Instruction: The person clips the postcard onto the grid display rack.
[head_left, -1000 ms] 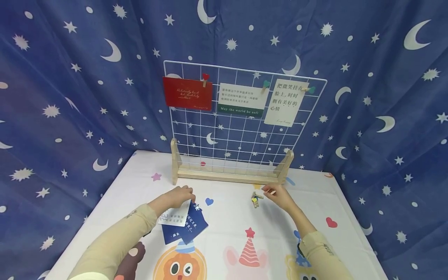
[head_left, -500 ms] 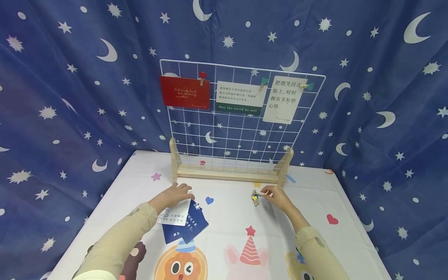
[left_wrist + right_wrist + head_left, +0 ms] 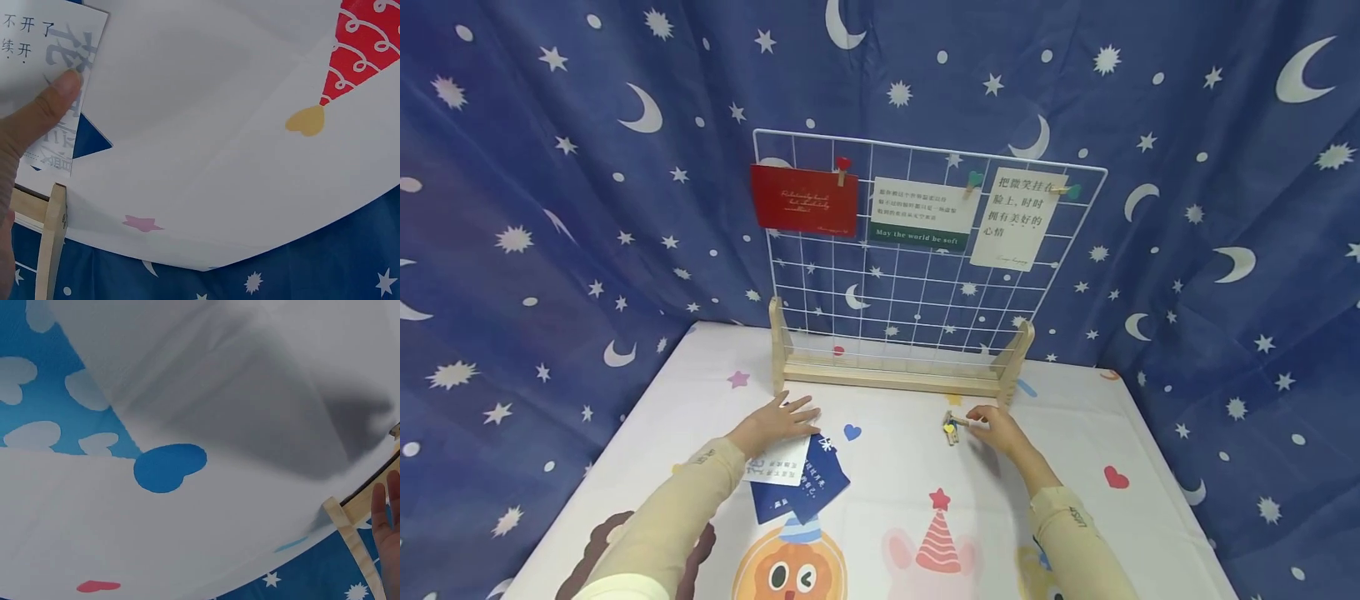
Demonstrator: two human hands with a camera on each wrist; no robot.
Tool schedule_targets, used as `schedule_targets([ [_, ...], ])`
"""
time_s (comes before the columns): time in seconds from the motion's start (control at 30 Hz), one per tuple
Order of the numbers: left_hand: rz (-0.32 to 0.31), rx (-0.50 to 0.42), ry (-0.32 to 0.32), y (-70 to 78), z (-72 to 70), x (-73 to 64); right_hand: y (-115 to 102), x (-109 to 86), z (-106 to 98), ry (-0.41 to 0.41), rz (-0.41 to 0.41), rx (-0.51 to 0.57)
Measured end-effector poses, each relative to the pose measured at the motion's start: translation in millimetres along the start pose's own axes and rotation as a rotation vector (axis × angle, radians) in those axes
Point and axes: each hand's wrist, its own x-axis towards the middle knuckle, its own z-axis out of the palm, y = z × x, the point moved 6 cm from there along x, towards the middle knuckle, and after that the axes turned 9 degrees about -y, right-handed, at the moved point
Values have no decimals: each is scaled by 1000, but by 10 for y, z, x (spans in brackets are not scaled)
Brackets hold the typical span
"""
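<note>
My left hand point(image 3: 775, 425) lies on a white card point(image 3: 782, 468) with its fingers spread. Under that card are dark blue cards point(image 3: 820, 483), fanned out. In the left wrist view the straight thumb point(image 3: 55, 99) touches the white card's printed face. To the right, my right hand point(image 3: 1006, 435) pinches the end of a small wooden clothespin point(image 3: 959, 422) between thumb and fingers. That clothespin lies among a few others, one bearing a yellow heart point(image 3: 949, 429). Only part of the right hand shows at the edge of the right wrist view; the clothespins are mostly hidden there.
Behind the hands stands a white wire grid point(image 3: 887, 287) on a wooden base point(image 3: 880, 379). Heart clothespins hold a red card point(image 3: 805, 202), a white-and-green card point(image 3: 922, 212) and a cream card point(image 3: 1018, 221) on it. A starry blue curtain point(image 3: 647, 183) surrounds the table.
My right hand has come down to the clothespins and taken hold of one's end. The left hand's fingers have straightened and spread over the white card.
</note>
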Motion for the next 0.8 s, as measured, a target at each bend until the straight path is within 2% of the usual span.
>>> schedule_targets([
  [0.27, -31, 109, -141, -3, 70, 91, 32, 48, 43, 6, 23, -32],
  [0.47, -27, 88, -142, 7, 60, 99, 52, 106, 87, 7, 64, -69],
  [0.63, -8, 35, -137, 2, 52, 100, 80, 141, 120, 9, 114, -117],
  [0.8, -11, 11, -139, -45, 100, 68, 58, 176, 138, 17, 124, -114],
])
